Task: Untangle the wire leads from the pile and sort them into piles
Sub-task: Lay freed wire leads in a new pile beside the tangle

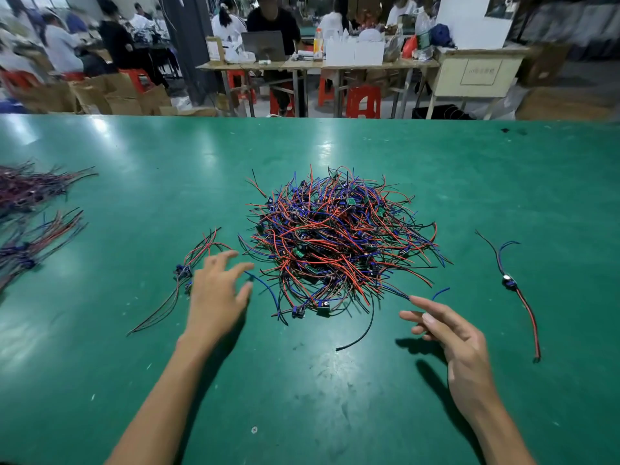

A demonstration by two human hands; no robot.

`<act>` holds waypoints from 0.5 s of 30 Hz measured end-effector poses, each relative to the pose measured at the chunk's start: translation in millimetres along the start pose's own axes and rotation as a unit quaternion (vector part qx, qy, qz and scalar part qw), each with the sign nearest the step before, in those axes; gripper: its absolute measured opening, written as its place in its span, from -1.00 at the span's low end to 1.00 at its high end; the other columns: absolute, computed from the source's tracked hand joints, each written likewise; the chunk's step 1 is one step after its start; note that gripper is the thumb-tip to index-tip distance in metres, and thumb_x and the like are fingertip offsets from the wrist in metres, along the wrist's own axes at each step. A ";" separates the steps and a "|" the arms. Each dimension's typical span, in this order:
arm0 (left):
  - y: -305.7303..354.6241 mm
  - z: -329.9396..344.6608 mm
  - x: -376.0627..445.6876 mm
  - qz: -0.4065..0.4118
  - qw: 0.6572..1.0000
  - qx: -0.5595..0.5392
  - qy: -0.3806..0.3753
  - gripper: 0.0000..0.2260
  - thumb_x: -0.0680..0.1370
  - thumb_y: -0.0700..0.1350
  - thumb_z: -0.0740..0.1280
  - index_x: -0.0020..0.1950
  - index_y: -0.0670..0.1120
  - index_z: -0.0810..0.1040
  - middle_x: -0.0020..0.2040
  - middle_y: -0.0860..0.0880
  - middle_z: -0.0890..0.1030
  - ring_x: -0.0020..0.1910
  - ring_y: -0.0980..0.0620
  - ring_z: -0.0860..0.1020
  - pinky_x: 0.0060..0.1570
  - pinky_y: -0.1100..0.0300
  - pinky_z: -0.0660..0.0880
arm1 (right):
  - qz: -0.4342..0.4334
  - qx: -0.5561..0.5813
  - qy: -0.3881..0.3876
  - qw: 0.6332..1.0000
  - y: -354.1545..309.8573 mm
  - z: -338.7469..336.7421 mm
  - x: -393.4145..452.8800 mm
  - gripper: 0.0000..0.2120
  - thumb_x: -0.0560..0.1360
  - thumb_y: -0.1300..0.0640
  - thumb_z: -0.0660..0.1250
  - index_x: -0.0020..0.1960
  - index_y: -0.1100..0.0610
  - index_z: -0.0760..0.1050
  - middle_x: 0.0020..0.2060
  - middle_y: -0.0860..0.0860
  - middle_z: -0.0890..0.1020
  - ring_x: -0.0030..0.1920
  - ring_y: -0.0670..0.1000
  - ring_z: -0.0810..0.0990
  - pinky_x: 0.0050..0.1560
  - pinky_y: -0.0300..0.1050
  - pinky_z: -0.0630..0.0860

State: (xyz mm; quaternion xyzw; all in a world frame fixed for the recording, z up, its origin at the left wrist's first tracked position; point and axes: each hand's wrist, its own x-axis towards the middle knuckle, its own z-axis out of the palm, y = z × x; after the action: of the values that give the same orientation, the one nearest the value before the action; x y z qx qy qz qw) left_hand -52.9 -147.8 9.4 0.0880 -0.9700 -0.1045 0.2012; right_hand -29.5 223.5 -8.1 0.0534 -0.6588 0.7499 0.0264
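both my hands hover with released fingers, left hand (216, 290) and right hand (459, 340), beside the tangled pile (339, 243) mid-bench (335, 397). leads look light, springy, snaggy; i'd pinch one by its little board.

Table (100, 380): green, scuffed.
Pile (335, 243): tangled leads, between and beyond both hands.
Small bunch (188, 273): just left of left hand.
Lead (510, 283): well right of right hand.
Bundles (30, 209): far left.
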 end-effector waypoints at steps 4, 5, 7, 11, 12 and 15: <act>4.1 14.5 6.4 -0.010 0.994 -0.058 -0.089 -0.87 0.58 0.07 0.39 0.03 0.03 0.58 0.23 -0.01 0.51 0.26 -0.08 0.38 0.14 0.03 0.21 | -0.004 0.006 0.002 1.000 0.6 -0.2 -2.1 -0.69 0.47 0.03 0.35 0.16 0.05 0.68 -0.03 0.17 0.74 -0.05 0.06 0.66 -0.05 -0.28 0.55; 2.5 13.9 9.6 -0.029 0.992 -0.062 -0.104 -0.86 0.59 0.09 0.37 0.02 0.05 0.57 0.21 0.00 0.47 0.27 -0.07 0.35 0.14 0.04 0.17 | -0.004 0.010 0.004 1.000 0.2 -0.5 -2.5 -0.69 0.46 0.03 0.35 0.16 0.06 0.68 -0.04 0.18 0.74 -0.08 0.05 0.65 -0.07 -0.29 0.54; 0.9 9.0 9.9 -0.030 0.989 -0.037 -0.141 -0.85 0.60 0.11 0.34 0.01 0.05 0.56 0.18 0.01 0.42 0.25 -0.05 0.33 0.15 0.04 0.14 | -0.001 0.014 0.007 1.000 -0.7 -1.2 -3.2 -0.69 0.45 0.03 0.35 0.14 0.06 0.68 -0.05 0.19 0.74 -0.11 0.02 0.63 -0.08 -0.30 0.53; 2.0 -18.8 -12.5 0.004 0.981 -0.095 -0.170 -0.84 0.65 0.03 0.31 -0.13 0.09 0.54 -0.15 0.14 0.57 -0.01 0.08 0.51 0.11 0.07 0.21 | -0.003 0.016 0.007 1.000 0.1 -2.0 -3.6 -0.77 0.50 0.13 0.36 0.11 0.07 0.69 -0.08 0.19 0.73 -0.14 -0.01 0.62 -0.10 -0.31 0.53; 3.3 -28.5 -20.1 -0.028 0.954 -0.223 -0.196 -0.78 0.65 -0.02 0.31 -0.20 0.09 0.53 -0.27 0.12 0.58 -0.16 0.12 0.53 0.06 0.10 0.30 | -0.005 0.016 0.009 1.000 1.0 -2.3 -3.4 -0.79 0.52 0.15 0.35 0.11 0.07 0.69 -0.09 0.20 0.73 -0.14 -0.02 0.62 -0.11 -0.32 0.53; 13.0 -52.3 -43.7 -0.079 0.802 -0.525 -0.274 -0.81 0.58 0.03 0.37 -0.19 0.00 0.52 -0.37 0.02 0.48 -0.37 0.09 0.42 -0.25 0.27 0.41 | -0.003 0.007 0.007 1.000 3.2 -2.7 -1.4 -0.78 0.56 0.22 0.30 0.09 0.08 0.69 -0.11 0.19 0.73 -0.14 -0.01 0.62 -0.12 -0.32 0.52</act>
State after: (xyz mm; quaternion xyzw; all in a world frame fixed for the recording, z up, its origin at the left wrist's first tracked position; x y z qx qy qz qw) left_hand 6.3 -134.8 43.1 0.0125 -0.7709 -0.6334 -0.0663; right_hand -28.6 225.8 -11.7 0.0506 -0.6531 0.7549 0.0324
